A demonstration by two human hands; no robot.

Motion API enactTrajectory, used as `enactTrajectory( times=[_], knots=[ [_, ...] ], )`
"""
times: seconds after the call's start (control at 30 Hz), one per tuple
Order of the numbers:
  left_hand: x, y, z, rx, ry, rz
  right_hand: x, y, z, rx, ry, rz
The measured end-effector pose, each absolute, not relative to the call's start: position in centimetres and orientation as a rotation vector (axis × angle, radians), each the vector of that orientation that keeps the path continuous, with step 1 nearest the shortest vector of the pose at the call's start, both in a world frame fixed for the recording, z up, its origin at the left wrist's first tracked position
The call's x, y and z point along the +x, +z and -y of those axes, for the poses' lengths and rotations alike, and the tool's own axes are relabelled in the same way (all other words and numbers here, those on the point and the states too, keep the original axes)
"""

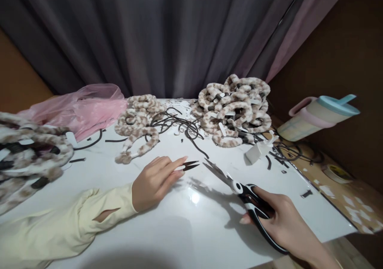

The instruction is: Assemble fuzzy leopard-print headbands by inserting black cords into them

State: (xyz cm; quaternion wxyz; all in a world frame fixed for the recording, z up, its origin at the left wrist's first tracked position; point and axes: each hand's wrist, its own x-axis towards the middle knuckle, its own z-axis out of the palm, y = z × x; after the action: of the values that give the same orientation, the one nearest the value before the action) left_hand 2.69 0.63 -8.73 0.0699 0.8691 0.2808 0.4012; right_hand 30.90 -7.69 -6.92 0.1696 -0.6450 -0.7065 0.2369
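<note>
My right hand (283, 221) grips the black-and-white handles of a pair of scissors (239, 189), whose blades point up-left over the white table (191, 229). My left hand (157, 179), in a pale yellow sleeve, lies on the table with its fingers stretched toward small black thread snips (190, 165); the fingertips touch the snips' near end. A loose fuzzy beige-and-white headband (139, 145) lies just beyond the left hand.
A big heap of fuzzy headbands (236, 109) sits at the back right, another heap (26, 153) at the left edge. Black strips (179, 123) and scraps litter the middle. There is a pink plastic bag (86, 109), a pastel jug (317, 115) and a tape roll (336, 172) at right.
</note>
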Motion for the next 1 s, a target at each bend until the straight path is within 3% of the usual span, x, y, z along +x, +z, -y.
enactTrajectory(
  times=[0.37,1.0],
  knots=[
    [2.8,-9.0,-0.8,3.027,1.139,-0.846,31.6,-7.0,8.4,-1.865,0.460,2.142],
    [2.7,-9.2,-0.8,3.058,1.110,-0.754,32.2,-7.4,8.4,-1.449,-0.187,2.413]
  ],
)
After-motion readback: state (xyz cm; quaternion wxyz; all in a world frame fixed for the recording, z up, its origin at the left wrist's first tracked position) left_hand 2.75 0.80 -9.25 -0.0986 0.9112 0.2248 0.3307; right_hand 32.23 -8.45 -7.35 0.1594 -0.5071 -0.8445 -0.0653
